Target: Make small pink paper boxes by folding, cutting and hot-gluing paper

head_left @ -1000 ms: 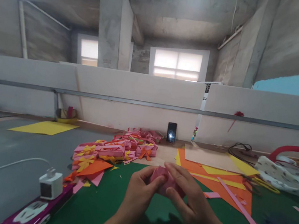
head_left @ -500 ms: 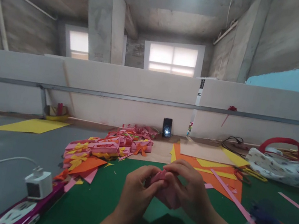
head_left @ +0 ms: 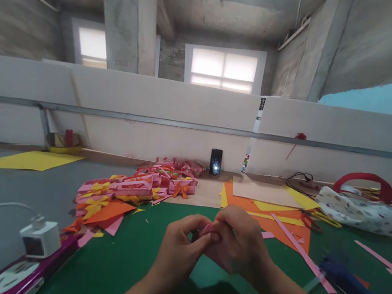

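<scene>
My left hand [head_left: 178,252] and my right hand [head_left: 238,244] meet over the green mat [head_left: 131,266], fingers pinched together around a small folded pink paper piece [head_left: 207,229]. Only a sliver of the pink paper shows between the fingertips; most of it is hidden by my right hand. Both hands hover just above the mat, near its middle.
A heap of pink paper boxes with yellow and orange bows [head_left: 136,187] lies left of centre. Orange and yellow sheets [head_left: 271,212] and pink strips [head_left: 298,252] lie right. A phone [head_left: 215,161] leans on the partition. A power strip with charger [head_left: 32,250] sits lower left; a patterned bag [head_left: 358,209] far right.
My hands have closed more tightly over the pink paper, so less of it shows. The view has tilted and shifted slightly, moving everything a little left and up.
</scene>
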A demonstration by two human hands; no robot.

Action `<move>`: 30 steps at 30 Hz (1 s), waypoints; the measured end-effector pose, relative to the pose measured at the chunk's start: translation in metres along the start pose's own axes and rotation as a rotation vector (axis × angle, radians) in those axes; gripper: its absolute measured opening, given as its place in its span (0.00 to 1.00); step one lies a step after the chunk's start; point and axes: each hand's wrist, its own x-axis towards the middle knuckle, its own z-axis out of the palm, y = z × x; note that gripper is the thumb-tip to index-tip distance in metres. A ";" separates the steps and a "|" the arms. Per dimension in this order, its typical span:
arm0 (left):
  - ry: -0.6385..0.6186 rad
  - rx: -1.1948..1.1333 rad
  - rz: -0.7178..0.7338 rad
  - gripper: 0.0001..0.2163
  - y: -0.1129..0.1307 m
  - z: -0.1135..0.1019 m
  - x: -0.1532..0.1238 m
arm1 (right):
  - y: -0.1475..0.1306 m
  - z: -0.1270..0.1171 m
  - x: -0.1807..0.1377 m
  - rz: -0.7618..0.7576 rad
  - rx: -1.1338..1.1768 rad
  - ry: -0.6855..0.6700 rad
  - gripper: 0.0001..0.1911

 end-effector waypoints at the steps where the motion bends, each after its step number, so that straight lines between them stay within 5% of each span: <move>1: -0.003 -0.020 -0.018 0.06 -0.002 0.000 0.001 | 0.000 -0.001 0.001 0.032 0.014 -0.024 0.11; 5: 0.010 -0.206 -0.100 0.07 -0.012 -0.005 0.009 | 0.010 -0.012 0.008 0.090 0.170 -0.149 0.11; 14: 0.287 -0.691 -0.208 0.11 -0.015 -0.023 0.018 | 0.034 -0.022 0.014 0.210 0.157 -0.005 0.16; 22: 0.301 -0.606 -0.107 0.11 -0.017 -0.023 0.021 | 0.015 -0.010 0.009 0.474 0.475 0.108 0.11; 30: 0.231 -0.138 -0.027 0.08 -0.010 -0.019 0.010 | 0.017 -0.010 0.012 0.675 0.711 0.210 0.09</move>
